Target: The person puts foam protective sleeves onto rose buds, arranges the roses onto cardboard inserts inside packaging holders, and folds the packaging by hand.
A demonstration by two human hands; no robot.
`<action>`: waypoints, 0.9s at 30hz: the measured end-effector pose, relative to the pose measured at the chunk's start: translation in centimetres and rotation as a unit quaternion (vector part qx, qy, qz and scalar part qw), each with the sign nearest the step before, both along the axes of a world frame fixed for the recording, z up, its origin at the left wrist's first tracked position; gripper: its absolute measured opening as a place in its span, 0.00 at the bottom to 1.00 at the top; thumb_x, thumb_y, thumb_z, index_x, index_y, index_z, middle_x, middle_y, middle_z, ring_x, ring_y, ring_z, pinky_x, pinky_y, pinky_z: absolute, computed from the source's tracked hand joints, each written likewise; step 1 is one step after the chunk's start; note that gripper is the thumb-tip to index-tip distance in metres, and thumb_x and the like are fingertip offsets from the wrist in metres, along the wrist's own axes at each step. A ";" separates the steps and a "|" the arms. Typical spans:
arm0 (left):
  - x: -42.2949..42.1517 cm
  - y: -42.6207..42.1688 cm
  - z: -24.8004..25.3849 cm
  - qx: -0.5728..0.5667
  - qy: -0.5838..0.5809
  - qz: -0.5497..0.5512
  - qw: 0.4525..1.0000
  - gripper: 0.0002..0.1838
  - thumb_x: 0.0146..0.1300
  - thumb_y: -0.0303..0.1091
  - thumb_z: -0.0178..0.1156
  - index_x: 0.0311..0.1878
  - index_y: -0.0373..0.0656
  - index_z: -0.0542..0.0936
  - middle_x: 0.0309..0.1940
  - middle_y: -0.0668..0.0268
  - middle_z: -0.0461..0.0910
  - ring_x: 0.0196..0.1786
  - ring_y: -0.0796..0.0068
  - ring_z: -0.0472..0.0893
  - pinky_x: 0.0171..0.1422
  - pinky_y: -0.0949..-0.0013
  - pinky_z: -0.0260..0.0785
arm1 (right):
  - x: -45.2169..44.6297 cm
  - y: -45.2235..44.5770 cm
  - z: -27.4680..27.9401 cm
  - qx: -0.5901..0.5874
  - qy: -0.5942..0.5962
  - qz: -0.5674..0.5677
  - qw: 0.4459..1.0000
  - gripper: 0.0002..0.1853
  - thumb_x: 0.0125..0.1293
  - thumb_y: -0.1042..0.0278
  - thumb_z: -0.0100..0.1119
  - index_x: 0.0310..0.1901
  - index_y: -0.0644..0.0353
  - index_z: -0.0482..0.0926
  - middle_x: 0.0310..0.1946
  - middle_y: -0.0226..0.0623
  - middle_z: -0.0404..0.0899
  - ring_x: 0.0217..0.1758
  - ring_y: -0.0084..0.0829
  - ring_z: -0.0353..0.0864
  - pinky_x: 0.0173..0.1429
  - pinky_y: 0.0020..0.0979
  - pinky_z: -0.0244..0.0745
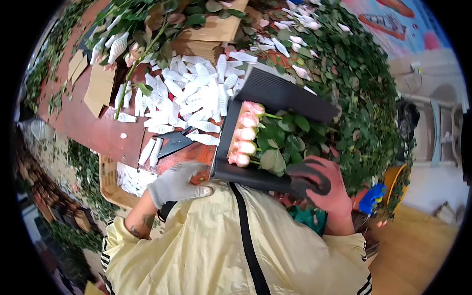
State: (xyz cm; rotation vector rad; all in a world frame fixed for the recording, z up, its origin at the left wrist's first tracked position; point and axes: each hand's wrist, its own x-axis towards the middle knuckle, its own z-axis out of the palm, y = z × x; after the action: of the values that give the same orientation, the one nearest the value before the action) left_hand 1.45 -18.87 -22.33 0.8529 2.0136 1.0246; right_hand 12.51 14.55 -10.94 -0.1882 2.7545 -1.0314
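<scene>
Take the light, stiff-looking black sleeve [260, 180] by its edge, sparing the fragile roses [246, 133]; your left grip [178, 187] opens empty at eight o'clock, your right grip [322, 184] curls at four, its hold unclear.

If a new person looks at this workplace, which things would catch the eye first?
Probably the five pink roses, lined up in the open black holder in front of the person. Next, the heap of white mesh sleeves to their left on the reddish table. The gloves look unmatched too: whitish on the left hand, red and black on the right hand.
</scene>
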 end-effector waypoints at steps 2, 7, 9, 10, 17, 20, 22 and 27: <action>1.6 -0.1 -3.8 0.056 -0.178 -0.015 0.982 0.27 0.59 0.51 0.64 0.51 0.35 0.77 0.38 0.60 0.80 0.42 0.75 0.77 0.49 0.65 0.70 | 2.4 0.1 -2.1 0.015 0.046 -0.071 0.996 0.31 0.42 0.65 0.68 0.54 0.55 0.76 0.55 0.38 0.73 0.57 0.43 0.72 0.61 0.39 0.66; 1.8 -0.4 -1.6 -0.040 -0.293 0.009 0.955 0.20 0.64 0.47 0.62 0.38 0.35 0.82 0.29 0.68 0.82 0.33 0.86 0.75 0.40 0.76 0.70 | 5.3 -2.6 -2.7 -0.043 0.065 -0.097 0.992 0.31 0.41 0.68 0.68 0.54 0.57 0.76 0.56 0.45 0.72 0.56 0.46 0.73 0.61 0.40 0.67; 1.8 0.1 1.7 0.102 -0.388 0.016 0.916 0.21 0.66 0.50 0.60 0.41 0.37 0.83 0.30 0.70 0.82 0.33 0.85 0.77 0.38 0.77 0.71 | 4.6 -3.2 -0.5 -0.055 0.000 0.000 0.999 0.32 0.46 0.60 0.68 0.57 0.54 0.74 0.60 0.44 0.68 0.62 0.44 0.67 0.69 0.41 0.58; 1.4 0.0 1.7 0.084 -0.369 -0.010 0.925 0.22 0.67 0.50 0.57 0.42 0.37 0.83 0.31 0.69 0.82 0.33 0.85 0.77 0.38 0.77 0.70 | 5.1 -3.9 -0.3 0.010 -0.018 0.010 1.000 0.31 0.50 0.54 0.66 0.58 0.53 0.74 0.62 0.41 0.66 0.66 0.42 0.63 0.71 0.40 0.53; 1.4 1.1 -1.5 0.126 -0.345 0.025 0.930 0.34 0.69 0.62 0.44 0.50 0.35 0.78 0.38 0.62 0.82 0.35 0.80 0.80 0.36 0.78 0.70 | 5.3 -5.4 0.7 0.405 0.081 0.066 0.908 0.27 0.54 0.46 0.61 0.55 0.46 0.75 0.59 0.30 0.68 0.65 0.33 0.64 0.69 0.36 0.54; 1.2 0.9 -1.9 0.110 -0.357 0.041 0.927 0.34 0.68 0.62 0.46 0.57 0.36 0.74 0.36 0.63 0.82 0.35 0.78 0.80 0.38 0.77 0.71 | 3.5 -5.0 0.6 0.401 0.136 0.020 0.906 0.26 0.51 0.52 0.66 0.53 0.46 0.76 0.55 0.29 0.71 0.60 0.32 0.69 0.63 0.37 0.59; 1.0 0.9 -1.4 0.067 -0.376 0.042 0.923 0.34 0.68 0.60 0.48 0.59 0.36 0.72 0.36 0.63 0.82 0.36 0.78 0.81 0.39 0.76 0.72 | 1.4 -4.0 -0.1 0.428 0.215 -0.029 0.877 0.24 0.51 0.53 0.65 0.52 0.44 0.75 0.50 0.27 0.72 0.55 0.31 0.71 0.60 0.36 0.59; 1.7 3.0 2.7 0.126 0.274 0.112 0.947 0.28 0.51 0.35 0.68 0.56 0.36 0.73 0.46 0.55 0.77 0.49 0.61 0.77 0.54 0.63 0.69 | -5.8 0.4 -1.9 0.435 0.265 -0.087 0.856 0.17 0.51 0.57 0.63 0.42 0.48 0.72 0.39 0.30 0.74 0.47 0.34 0.76 0.47 0.34 0.67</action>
State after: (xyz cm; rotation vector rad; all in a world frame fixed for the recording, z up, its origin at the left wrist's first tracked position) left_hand 3.14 -15.85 -19.60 1.1626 2.5251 1.2976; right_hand 6.71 14.93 -12.83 -0.0819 3.4507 0.4066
